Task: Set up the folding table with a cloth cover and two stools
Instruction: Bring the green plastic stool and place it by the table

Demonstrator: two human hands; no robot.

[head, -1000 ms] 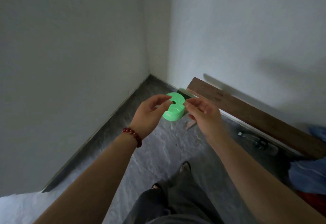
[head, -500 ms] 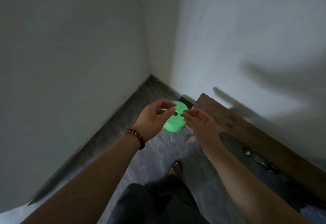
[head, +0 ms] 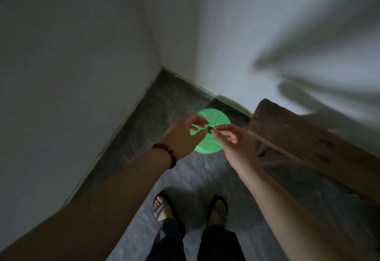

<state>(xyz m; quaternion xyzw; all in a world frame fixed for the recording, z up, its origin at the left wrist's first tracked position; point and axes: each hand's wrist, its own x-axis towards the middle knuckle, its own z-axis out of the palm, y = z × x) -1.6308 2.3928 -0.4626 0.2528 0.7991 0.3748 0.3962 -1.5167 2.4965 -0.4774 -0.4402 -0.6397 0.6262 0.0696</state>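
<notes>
Green stool (head: 217,120), collapsed to a flat disc, now faces the head camera square-on above the corner floor, where a second ago it hung tilted. Left hand (head: 183,137) and right hand (head: 233,140) each pinch at its centre hole, perhaps on a pull tab; the dim light hides it. Folding table (head: 308,143) leans folded just beside it, so setup has barely begun.

A flat round green stool (head: 216,116) is held above the grey floor (head: 144,129) near a room corner. The left hand (head: 183,137), wearing a red bead bracelet (head: 167,153), and the right hand (head: 232,139) pinch it at its centre hole. A folded wooden table (head: 308,143) leans on the right. 2 sandalled feet (head: 162,209) stand near.
</notes>
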